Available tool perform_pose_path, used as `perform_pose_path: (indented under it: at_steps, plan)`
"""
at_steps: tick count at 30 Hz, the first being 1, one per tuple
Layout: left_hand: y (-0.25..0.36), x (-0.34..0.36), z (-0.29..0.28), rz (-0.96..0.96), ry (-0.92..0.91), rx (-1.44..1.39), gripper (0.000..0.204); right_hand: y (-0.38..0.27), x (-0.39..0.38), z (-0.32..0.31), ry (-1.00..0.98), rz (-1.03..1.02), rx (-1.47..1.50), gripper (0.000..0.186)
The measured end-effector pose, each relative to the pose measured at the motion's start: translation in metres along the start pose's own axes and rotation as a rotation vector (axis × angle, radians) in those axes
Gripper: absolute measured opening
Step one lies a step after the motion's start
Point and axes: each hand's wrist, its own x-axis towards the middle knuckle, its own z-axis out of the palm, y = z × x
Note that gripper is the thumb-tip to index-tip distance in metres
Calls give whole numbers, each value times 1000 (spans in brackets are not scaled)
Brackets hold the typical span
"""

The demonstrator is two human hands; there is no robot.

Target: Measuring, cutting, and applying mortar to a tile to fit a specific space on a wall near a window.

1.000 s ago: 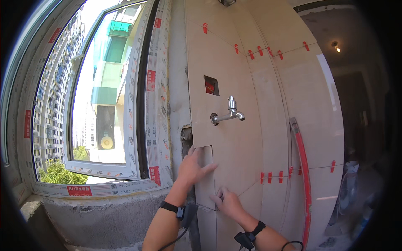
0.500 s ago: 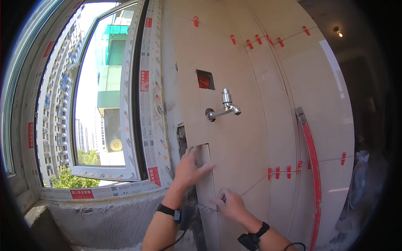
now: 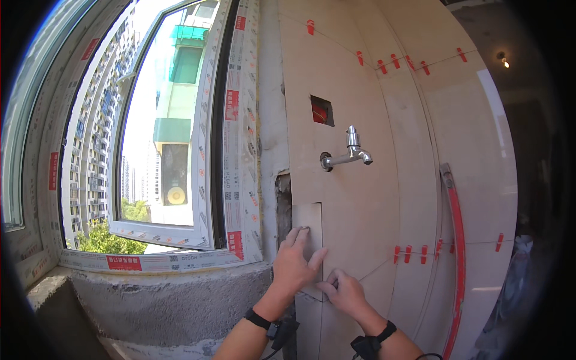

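Note:
A narrow cut piece of beige tile (image 3: 308,217) stands upright in the left edge of the tiled wall, below the tap (image 3: 348,157). My left hand (image 3: 295,264) lies on its face with fingers pointing up and thumb spread to the right. At the piece's lower right corner is my right hand (image 3: 347,291), its fingers curled and thumb and forefinger together. Whatever lies between those fingertips is too small to make out. Under the cut piece, another tile strip (image 3: 309,321) continues down the wall.
Left of the tile runs a rough gap (image 3: 283,201) in the plaster. An open window (image 3: 162,231) stands above a rough cement wall (image 3: 174,306). Red clips (image 3: 409,254) line the tile joints. A long red bar (image 3: 458,252) leans at right, and a square hole (image 3: 321,111) sits above the tap.
The whole scene has shifted to the right in view. My left hand has slid a little down the cut tile, uncovering its upper part. My right hand stays by the lower corner.

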Motion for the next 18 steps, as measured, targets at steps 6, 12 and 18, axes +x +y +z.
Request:
perform_pose_path:
  at_steps: [6, 12, 18]
  plan:
    - [-4, 1, -1, -35, -36, -97, 65, 3, -2, -4, -3, 4, 0, 36]
    - [-12, -13, -7, -145, -110, -166, 62, -3, 1, -6, -40, 43, -24, 39]
    - [-11, -28, -12, -131, -107, -159, 61, 3, -1, -11, -143, 119, 52, 25]
